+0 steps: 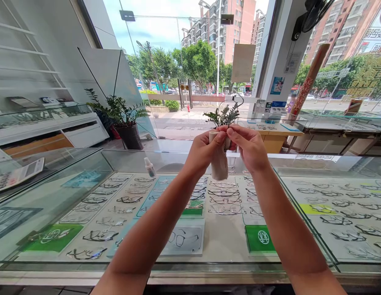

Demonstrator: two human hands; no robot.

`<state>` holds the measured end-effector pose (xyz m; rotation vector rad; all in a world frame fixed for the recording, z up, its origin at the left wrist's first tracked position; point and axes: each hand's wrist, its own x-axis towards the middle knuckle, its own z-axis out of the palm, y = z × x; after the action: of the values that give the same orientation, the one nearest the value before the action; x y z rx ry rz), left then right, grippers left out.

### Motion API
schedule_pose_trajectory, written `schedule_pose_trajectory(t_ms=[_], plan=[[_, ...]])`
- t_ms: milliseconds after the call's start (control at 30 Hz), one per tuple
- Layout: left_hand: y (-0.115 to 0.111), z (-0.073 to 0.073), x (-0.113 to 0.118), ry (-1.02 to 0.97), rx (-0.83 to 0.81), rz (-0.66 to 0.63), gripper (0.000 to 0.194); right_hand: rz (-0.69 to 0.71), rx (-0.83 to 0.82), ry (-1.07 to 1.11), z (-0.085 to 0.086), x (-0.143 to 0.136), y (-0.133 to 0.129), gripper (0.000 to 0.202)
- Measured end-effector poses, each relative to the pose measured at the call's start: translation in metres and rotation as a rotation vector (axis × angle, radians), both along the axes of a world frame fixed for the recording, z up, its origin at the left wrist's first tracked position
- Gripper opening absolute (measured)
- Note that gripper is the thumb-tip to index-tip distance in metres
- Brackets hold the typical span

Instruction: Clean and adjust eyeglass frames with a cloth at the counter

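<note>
Both my hands are raised over the glass display case (pixel 224 241), their fingertips close together. In my left hand (pixel 205 149) is a pale cleaning cloth (pixel 219 166), pinched between thumb and fingers and hanging down below them. Thumb and fingers of my right hand (pixel 247 145) are pinched at the cloth's upper right, on what looks like a pair of eyeglasses (pixel 238 99). Its thin dark frame curves up above my fingers against the plant behind. Cloth and fingers hide most of the eyeglasses.
Rows of eyeglasses (pixel 225 192) lie inside the case under glass. A small white spray bottle (pixel 149 167) stands at its far side. Beyond are a potted plant (pixel 131 135), a wooden counter (pixel 271 141) and glass doors. A calendar-like board (pixel 21 174) rests at the left.
</note>
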<state>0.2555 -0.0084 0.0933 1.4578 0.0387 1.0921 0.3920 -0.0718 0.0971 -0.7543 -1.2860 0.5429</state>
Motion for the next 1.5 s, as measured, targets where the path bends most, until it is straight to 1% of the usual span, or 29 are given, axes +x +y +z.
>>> schedule_pose_trajectory(t_ms=[133, 300, 467, 633, 700, 767, 833, 867, 900, 933, 1000, 1100, 1300, 1433, 1500], plan=[[0.002, 0.000, 0.000, -0.010, -0.035, -0.050, 0.048, -0.003, 0.050, -0.054, 0.003, -0.002, -0.003, 0.016], [0.005, -0.001, -0.001, 0.004, -0.073, -0.077, 0.048, -0.011, 0.025, -0.104, 0.006, -0.004, -0.009, 0.017], [0.008, -0.004, -0.003, 0.051, -0.047, -0.074, 0.045, -0.027, 0.038, -0.058, 0.004, -0.003, -0.005, 0.016], [0.009, -0.004, -0.003, 0.060, -0.069, -0.065, 0.049, 0.034, 0.022, 0.020, 0.001, -0.002, -0.001, 0.013], [0.009, -0.004, -0.003, 0.046, -0.076, -0.051, 0.048, 0.054, 0.012, 0.014, 0.001, -0.001, -0.002, 0.015], [0.010, -0.004, -0.003, 0.022, -0.097, -0.026, 0.044, 0.096, 0.001, -0.066, 0.001, 0.002, -0.004, 0.020], [0.011, -0.004, -0.005, 0.013, -0.126, -0.026, 0.042, 0.130, 0.001, -0.212, 0.002, 0.003, -0.006, 0.037], [0.012, -0.003, -0.006, 0.014, -0.142, -0.037, 0.042, 0.125, 0.009, -0.283, 0.002, 0.003, -0.007, 0.046], [0.013, -0.003, -0.007, 0.018, -0.158, -0.054, 0.042, 0.105, 0.020, -0.339, 0.002, 0.003, -0.007, 0.052], [0.015, -0.003, -0.008, 0.022, -0.173, -0.071, 0.043, 0.075, 0.034, -0.376, 0.002, 0.002, -0.007, 0.053], [0.018, -0.002, -0.009, 0.024, -0.192, -0.088, 0.043, 0.023, 0.065, -0.404, 0.002, 0.001, -0.006, 0.048], [0.022, -0.003, -0.010, 0.041, -0.189, -0.113, 0.041, -0.001, 0.078, -0.405, 0.000, 0.001, -0.002, 0.042], [0.029, -0.006, -0.009, 0.090, -0.157, -0.162, 0.038, 0.006, 0.021, -0.334, 0.000, 0.008, -0.001, 0.036], [0.028, -0.005, -0.009, 0.123, -0.117, -0.192, 0.034, 0.039, 0.026, -0.280, 0.000, 0.010, -0.003, 0.035], [0.026, -0.003, -0.010, 0.124, -0.123, -0.183, 0.033, 0.052, 0.024, -0.269, 0.001, 0.011, -0.004, 0.035]])
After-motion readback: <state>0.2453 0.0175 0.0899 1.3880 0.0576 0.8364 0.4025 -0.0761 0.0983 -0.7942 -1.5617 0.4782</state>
